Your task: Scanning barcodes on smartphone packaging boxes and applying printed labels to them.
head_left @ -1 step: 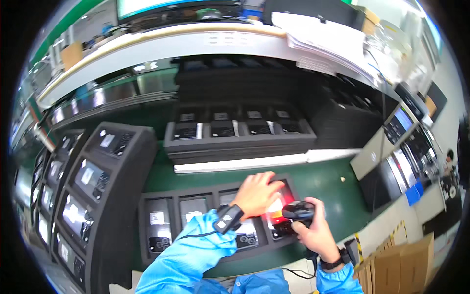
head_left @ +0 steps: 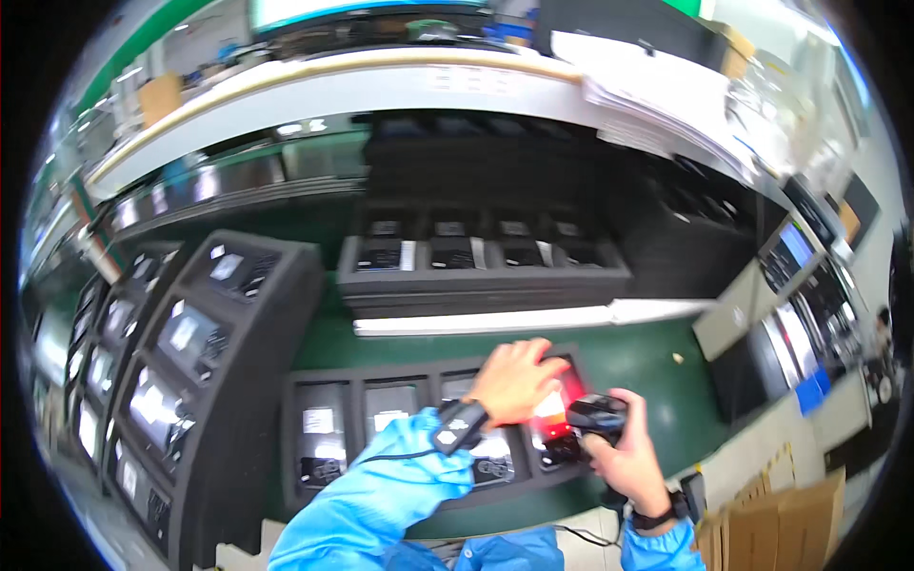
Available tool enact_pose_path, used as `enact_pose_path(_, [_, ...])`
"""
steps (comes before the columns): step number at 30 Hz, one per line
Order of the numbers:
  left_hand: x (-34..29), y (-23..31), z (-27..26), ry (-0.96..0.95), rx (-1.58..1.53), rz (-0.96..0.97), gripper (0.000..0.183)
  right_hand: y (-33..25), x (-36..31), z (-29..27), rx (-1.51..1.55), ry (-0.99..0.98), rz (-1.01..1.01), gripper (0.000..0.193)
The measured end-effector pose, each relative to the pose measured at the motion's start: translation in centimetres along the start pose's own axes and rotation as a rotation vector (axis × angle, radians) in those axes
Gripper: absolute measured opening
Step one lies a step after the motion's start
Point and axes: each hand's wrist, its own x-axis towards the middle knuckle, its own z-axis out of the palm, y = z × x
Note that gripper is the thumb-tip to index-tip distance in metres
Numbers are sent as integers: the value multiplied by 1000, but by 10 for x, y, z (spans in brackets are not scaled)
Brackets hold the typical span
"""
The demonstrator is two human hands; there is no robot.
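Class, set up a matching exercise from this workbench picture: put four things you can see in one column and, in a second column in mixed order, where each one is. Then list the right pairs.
Things
1. left hand
2. handheld scanner
3. stack of black trays
4. cardboard box

Places
A. at the lower right edge, beside the bench
B. in the grip of the right hand
C. resting on the near tray, over its red-lit slot
D. further back on the green bench top, behind a white strip

Pairs: 1-C, 2-B, 3-D, 4-A

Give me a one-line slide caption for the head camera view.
Right hand aims a black handheld scanner, glowing red, at the near black moulded tray while the left hand rests on its rightmost compartment.
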Motion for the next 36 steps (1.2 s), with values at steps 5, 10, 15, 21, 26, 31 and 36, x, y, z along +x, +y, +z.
enact_pose_path(5, [3, -7, 15, 91, -223, -185, 55, -5, 7, 1, 187, 64, 29, 72])
enact_pose_path(10, [4, -10, 41, 85, 35, -10, 32, -20, 2, -2, -276, 20, -288, 65])
enact_pose_path(15, [8, -16, 60, 165, -40, -26, 24, -22, 5, -19, -145, -147, -151, 63])
enact_pose_path(21, [7, -15, 60, 191, -57, -33, 21, -20, 20, -29, -152, -147, -238, 60])
enact_pose_path(26, [8, -13, 56, 144, -78, -66, 20, -25, 12, -21, -180, 47, -179, 61])
enact_pose_path(31, [7, -12, 49, 106, -94, -40, 22, -26, 17, -15, -184, -76, -164, 62])
enact_pose_path(36, [2, -4, 23, 39, 20, -24, 27, -29, 18, -10, -1, -298, -144, 69])
